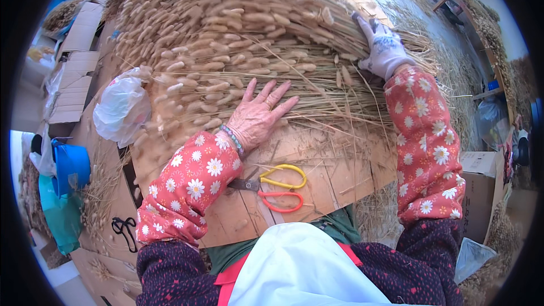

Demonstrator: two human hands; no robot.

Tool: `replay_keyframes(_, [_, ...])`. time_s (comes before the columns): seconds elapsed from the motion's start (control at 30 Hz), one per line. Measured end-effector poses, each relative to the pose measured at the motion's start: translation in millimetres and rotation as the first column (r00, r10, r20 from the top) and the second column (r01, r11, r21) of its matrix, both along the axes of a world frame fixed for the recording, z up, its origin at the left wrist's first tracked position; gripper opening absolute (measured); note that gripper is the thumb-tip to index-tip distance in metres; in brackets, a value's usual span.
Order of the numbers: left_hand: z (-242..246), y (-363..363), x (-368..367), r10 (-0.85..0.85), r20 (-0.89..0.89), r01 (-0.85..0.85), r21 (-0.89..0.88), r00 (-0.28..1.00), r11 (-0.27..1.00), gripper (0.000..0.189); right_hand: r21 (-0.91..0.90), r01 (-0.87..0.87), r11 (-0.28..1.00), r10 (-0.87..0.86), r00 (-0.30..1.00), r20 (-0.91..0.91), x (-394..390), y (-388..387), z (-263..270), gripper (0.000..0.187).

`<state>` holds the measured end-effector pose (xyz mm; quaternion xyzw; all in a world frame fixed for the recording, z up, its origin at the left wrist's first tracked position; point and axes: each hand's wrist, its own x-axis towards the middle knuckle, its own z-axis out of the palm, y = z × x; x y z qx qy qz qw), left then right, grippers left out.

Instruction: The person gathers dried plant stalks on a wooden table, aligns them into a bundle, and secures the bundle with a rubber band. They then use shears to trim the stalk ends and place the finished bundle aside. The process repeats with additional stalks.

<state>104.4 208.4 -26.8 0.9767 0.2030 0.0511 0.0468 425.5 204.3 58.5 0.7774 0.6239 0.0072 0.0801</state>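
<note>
Dried bunny-tail grass [170, 21], with fluffy beige heads to the left and stems to the right, lies in a thick layer over a wooden board [340, 153]. My right hand [384, 49], in a whitish glove with grey fingertips, grips a bundle of stems [331, 21] at the upper right. That bundle's heads are blurred. Part of the right hand's grip is hidden under the stems. My bare left hand [261, 117] rests palm down on the near stems with its fingers apart. Below it lie scissors [260, 185] with one yellow and one red handle loop.
A crumpled white plastic bag [122, 108] sits left of the grass. A blue bucket [73, 165], a teal bag [61, 214] and cardboard [72, 87] are farther left. On the right stand a cardboard box [478, 191] and a wooden rack [488, 55] with dried plants.
</note>
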Motion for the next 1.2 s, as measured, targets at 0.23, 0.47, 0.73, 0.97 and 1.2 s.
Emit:
replay_keyframes(0.23, [-2, 8, -1, -0.003, 0.003, 0.003, 0.019, 1.0, 1.0, 0.065, 0.378, -0.156, 0.912, 0.236, 0.956, -0.174, 0, -40, 22, 0.086])
replay_keyframes(0.47, [-4, 1, 2, 0.048, 0.011, -0.049, 0.056, 0.999, 0.997, 0.061, -0.017, 0.14, 0.99, -0.141, 0.984, -0.11, -51, -100, 24, 0.087])
replay_keyframes(0.73, [-7, -8, 2, 0.116, 0.021, -0.117, 0.105, 0.993, 0.987, 0.062, 0.129, 0.024, 0.991, -0.017, 0.998, -0.056, -83, -89, -39, 0.068])
replay_keyframes(0.97, [-10, -8, 1, 0.108, 0.049, -0.111, 0.08, 0.993, 0.991, 0.065, 0.334, -0.087, 0.939, 0.107, 0.993, -0.043, -11, -86, -18, 0.035])
replay_keyframes(1.2, [-7, -11, 1, 0.112, 0.045, -0.115, 0.089, 0.993, 0.989, 0.066, 0.466, -0.124, 0.876, 0.208, 0.969, -0.132, 37, -89, -11, 0.018])
